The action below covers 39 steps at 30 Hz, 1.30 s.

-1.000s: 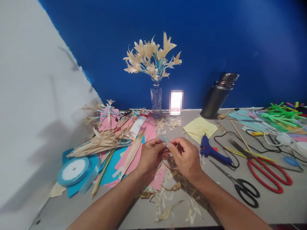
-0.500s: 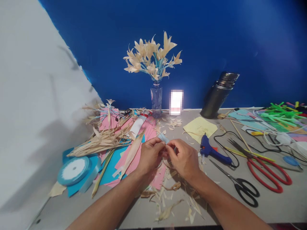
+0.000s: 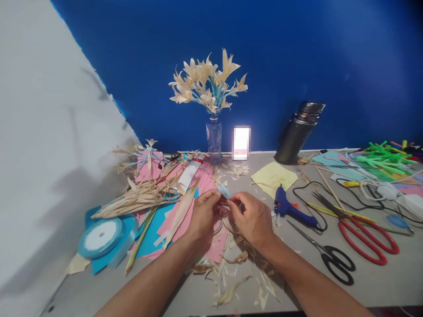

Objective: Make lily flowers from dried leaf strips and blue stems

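My left hand (image 3: 205,213) and my right hand (image 3: 251,217) meet at the middle of the table, fingertips pinched close together. Between them is a short piece of light blue ribbon (image 3: 225,191), its upper end sticking out above the fingers. Both hands are closed on it; whatever lies under the fingertips is hidden. Pink paper (image 3: 214,253) and dry husk scraps (image 3: 236,257) lie beneath the hands. A dried husk leaf (image 3: 181,210) rests just left of my left hand. To the right of my right hand lies a blue glue gun (image 3: 292,210).
A glass bottle (image 3: 214,143) holding husk flowers (image 3: 208,83) stands at the back, near a dark flask (image 3: 297,136). Black scissors (image 3: 330,255) and red-handled scissors (image 3: 366,237) lie right. A ribbon roll (image 3: 102,235) and a husk bundle (image 3: 142,198) lie left; green pipe cleaners (image 3: 386,158) back right.
The fingertips have shifted slightly and more of the light blue ribbon shows above them. The whole view has moved a little; the other things on the table lie as before.
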{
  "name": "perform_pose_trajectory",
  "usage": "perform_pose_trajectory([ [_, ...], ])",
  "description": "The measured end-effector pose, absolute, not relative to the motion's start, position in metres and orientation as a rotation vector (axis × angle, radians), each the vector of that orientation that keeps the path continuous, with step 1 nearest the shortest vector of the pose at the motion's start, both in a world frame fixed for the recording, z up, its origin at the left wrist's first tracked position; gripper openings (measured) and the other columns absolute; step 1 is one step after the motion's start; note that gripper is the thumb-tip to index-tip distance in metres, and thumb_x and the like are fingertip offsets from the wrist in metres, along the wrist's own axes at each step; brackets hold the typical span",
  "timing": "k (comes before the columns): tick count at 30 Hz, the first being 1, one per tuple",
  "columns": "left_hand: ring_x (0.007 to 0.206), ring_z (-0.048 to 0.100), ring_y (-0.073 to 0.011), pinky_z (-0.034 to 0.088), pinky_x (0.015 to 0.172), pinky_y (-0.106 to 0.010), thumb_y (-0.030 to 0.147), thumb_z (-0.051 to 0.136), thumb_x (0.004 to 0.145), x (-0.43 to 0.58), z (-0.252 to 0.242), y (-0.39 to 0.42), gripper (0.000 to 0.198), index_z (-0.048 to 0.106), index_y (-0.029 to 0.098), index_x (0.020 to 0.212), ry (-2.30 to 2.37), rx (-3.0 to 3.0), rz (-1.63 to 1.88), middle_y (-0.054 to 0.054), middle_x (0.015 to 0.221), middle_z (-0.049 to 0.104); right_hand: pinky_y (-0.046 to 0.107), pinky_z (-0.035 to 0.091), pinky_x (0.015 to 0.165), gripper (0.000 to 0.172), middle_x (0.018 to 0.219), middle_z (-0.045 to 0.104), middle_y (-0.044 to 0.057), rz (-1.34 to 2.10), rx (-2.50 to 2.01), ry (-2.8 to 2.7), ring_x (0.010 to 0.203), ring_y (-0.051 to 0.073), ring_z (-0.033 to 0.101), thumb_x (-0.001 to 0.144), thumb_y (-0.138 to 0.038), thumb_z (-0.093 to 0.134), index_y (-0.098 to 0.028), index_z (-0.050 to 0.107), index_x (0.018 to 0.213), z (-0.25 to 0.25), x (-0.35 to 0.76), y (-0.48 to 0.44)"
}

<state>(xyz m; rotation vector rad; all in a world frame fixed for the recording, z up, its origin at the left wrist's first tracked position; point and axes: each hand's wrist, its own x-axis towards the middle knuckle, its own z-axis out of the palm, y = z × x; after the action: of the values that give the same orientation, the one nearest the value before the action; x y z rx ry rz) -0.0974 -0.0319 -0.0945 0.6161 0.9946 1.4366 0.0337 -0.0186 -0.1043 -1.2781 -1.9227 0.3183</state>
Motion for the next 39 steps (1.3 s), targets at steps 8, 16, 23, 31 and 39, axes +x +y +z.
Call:
perform_pose_trajectory([
  [8,0.062,0.059,-0.0124,0.046,0.052,-0.021,0.030,0.069,0.074,-0.103,-0.094,-0.028,0.018,0.069,0.012,0.073,0.961,0.638,1.501,-0.004,0.070,0.066,0.027,0.035,0.063,0.010,0.076,0.072,0.000,0.291,-1.241,-1.936,0.064,0.016,0.061,0.088,-0.021,0.061,-0.022,0.066,0.079,-0.107,0.033,-0.019],
  [16,0.048,0.057,-0.0109,0.045,0.046,-0.020,0.030,0.077,0.066,-0.112,-0.092,-0.024,0.021,0.062,0.015,0.066,1.115,0.629,1.488,-0.001,0.060,0.065,0.027,0.034,0.061,0.010,0.073,0.069,-0.001,0.261,-1.187,-1.984,0.062,0.015,0.058,0.087,-0.020,0.062,-0.022,0.065,0.078,-0.108,0.033,-0.020],
  [23,0.059,0.068,-0.0174,0.049,0.049,-0.022,0.027,0.079,0.059,-0.115,-0.092,-0.022,0.022,0.063,0.014,0.068,1.140,0.527,1.472,-0.005,0.064,0.069,0.026,0.036,0.062,0.011,0.072,0.069,-0.001,0.287,-1.178,-1.887,0.061,0.014,0.059,0.088,-0.022,0.062,-0.022,0.065,0.078,-0.108,0.034,-0.019],
  [31,0.051,0.062,-0.0141,0.049,0.047,-0.023,0.027,0.076,0.061,-0.116,-0.091,-0.021,0.020,0.061,0.014,0.067,1.141,0.518,1.468,-0.006,0.064,0.070,0.027,0.041,0.066,0.011,0.078,0.070,0.002,0.177,-1.184,-1.808,0.067,0.017,0.063,0.093,-0.024,0.057,-0.020,0.066,0.089,-0.107,0.040,-0.013],
  [39,0.056,0.063,-0.0142,0.052,0.054,-0.025,0.026,0.079,0.058,-0.114,-0.090,-0.022,0.023,0.062,0.014,0.068,1.072,0.499,1.505,-0.004,0.065,0.069,0.027,0.039,0.064,0.010,0.076,0.068,0.001,0.131,-1.120,-1.937,0.066,0.016,0.061,0.093,-0.021,0.058,-0.021,0.067,0.089,-0.110,0.034,-0.019],
])
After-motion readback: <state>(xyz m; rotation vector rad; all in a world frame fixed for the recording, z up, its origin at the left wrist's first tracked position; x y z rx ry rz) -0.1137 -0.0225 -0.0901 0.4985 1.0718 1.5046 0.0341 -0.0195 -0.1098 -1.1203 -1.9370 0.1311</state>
